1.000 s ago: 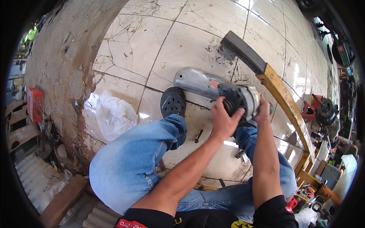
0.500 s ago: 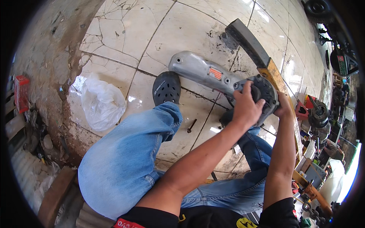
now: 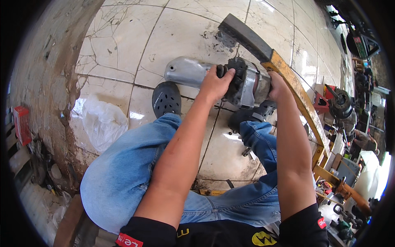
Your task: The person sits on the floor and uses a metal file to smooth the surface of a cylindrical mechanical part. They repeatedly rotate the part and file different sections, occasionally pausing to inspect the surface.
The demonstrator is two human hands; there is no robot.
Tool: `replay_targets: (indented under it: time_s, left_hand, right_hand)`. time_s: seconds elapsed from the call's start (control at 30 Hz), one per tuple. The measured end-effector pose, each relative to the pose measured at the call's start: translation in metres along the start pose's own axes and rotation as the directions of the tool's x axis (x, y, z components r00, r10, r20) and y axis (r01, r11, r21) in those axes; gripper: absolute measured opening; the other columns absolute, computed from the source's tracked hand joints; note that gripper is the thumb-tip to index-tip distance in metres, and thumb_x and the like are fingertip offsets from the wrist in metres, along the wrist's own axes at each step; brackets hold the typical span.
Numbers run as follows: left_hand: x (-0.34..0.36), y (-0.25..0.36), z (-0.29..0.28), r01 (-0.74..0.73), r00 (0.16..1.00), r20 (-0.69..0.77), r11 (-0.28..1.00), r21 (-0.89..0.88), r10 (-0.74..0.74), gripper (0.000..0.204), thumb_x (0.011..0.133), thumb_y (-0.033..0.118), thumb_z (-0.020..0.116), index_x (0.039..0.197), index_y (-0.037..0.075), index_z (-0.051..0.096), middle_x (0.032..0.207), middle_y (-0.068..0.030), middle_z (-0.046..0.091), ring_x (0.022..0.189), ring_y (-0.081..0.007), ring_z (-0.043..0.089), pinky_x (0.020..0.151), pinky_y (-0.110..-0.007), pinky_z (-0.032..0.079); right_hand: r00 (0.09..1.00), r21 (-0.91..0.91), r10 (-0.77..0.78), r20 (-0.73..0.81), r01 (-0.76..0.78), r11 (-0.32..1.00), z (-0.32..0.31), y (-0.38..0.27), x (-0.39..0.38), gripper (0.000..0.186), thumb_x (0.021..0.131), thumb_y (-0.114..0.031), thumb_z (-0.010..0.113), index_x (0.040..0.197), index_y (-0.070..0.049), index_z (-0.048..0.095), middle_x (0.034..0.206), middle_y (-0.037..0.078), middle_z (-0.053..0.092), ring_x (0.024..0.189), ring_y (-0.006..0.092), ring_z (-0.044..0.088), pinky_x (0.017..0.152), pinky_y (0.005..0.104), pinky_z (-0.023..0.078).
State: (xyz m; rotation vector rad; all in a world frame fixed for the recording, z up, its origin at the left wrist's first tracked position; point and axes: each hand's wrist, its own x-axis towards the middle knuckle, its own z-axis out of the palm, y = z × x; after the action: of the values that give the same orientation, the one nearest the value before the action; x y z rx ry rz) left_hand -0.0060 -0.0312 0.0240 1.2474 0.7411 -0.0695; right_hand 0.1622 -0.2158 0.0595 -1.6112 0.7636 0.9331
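I hold a large grey metal power tool, like an angle grinder (image 3: 193, 72), lying across in front of me above the tiled floor. My left hand (image 3: 216, 84) grips its dark middle section from above. My right hand (image 3: 275, 84) holds the tool's right end, next to the yellow metal bar (image 3: 302, 103). The tool's silver body points left. My knees in blue jeans and two dark clogs (image 3: 166, 99) sit below it.
A long yellow and black metal bar runs diagonally on the right. A crumpled white plastic bag (image 3: 103, 121) lies on the cracked tiles by a rough concrete wall at left. Machine parts and tools (image 3: 341, 107) crowd the right edge. A small bolt (image 3: 246, 151) lies between my feet.
The tool has turned and come closer to me. My left hand has shifted from its head onto its dark middle section, and my right hand stays at its right end.
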Motion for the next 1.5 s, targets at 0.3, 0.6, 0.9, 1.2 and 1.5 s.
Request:
replay_targets:
  time_s: [0.3,0.6,0.9,1.2,1.5]
  left_hand:
    - [-0.048,0.015,-0.004,-0.246,0.959,0.209,0.925,0.288,0.189,0.137,0.066,0.048,0.089,0.159,0.009,-0.003,0.16,-0.0328,0.004,0.151,-0.0418,0.013,0.121,-0.042,0.021]
    - [-0.076,0.031,0.035,-0.179,0.981,0.056,0.739,0.65,0.188,0.149,0.051,0.036,0.098,0.158,0.013,-0.004,0.155,-0.0388,-0.009,0.142,-0.0484,0.033,0.116,-0.041,0.036]
    - [-0.069,0.019,0.037,-0.16,0.981,0.018,0.744,0.648,0.195,0.144,0.053,0.032,0.095,0.156,0.006,-0.002,0.154,-0.0389,-0.005,0.144,-0.0496,0.024,0.117,-0.039,0.033]
    - [-0.065,0.022,0.038,-0.165,0.985,0.07,0.755,0.635,0.156,0.146,0.054,0.036,0.094,0.155,0.003,-0.005,0.152,-0.0386,-0.007,0.145,-0.0496,0.016,0.116,-0.041,0.033]
    - [-0.063,0.023,0.034,-0.124,0.992,0.072,0.779,0.614,0.101,0.144,0.054,0.04,0.095,0.155,0.001,-0.001,0.153,-0.0365,0.004,0.145,-0.044,0.01,0.119,-0.047,0.023]
  right_hand:
    - [0.983,0.023,-0.075,-0.165,0.08,0.997,0.02,0.006,-0.014,0.03,0.094,-0.025,0.051,0.113,-0.004,0.062,0.107,0.016,0.067,0.095,0.0338,0.067,0.081,0.0673,0.049]
    - [0.968,0.178,-0.237,-0.084,0.249,0.952,0.022,0.033,-0.032,0.046,0.09,-0.019,0.049,0.128,0.007,0.052,0.116,0.022,0.062,0.104,0.0341,0.063,0.08,0.0508,0.051]
    - [0.902,0.137,-0.404,-0.15,0.424,0.895,-0.017,0.055,-0.077,0.05,0.096,-0.039,0.054,0.134,-0.007,0.053,0.115,0.013,0.065,0.112,0.0233,0.059,0.085,0.0506,0.045]
    - [0.747,0.006,-0.655,0.113,0.659,0.752,-0.055,0.041,-0.142,0.026,0.096,-0.019,0.067,0.115,-0.002,0.061,0.094,0.006,0.069,0.082,0.0136,0.067,0.065,0.0272,0.049]
    - [0.624,-0.429,-0.69,0.366,0.771,0.47,-0.024,0.04,-0.155,0.022,0.092,-0.02,0.068,0.104,-0.002,0.066,0.079,0.004,0.068,0.068,0.0098,0.064,0.061,0.0274,0.048]
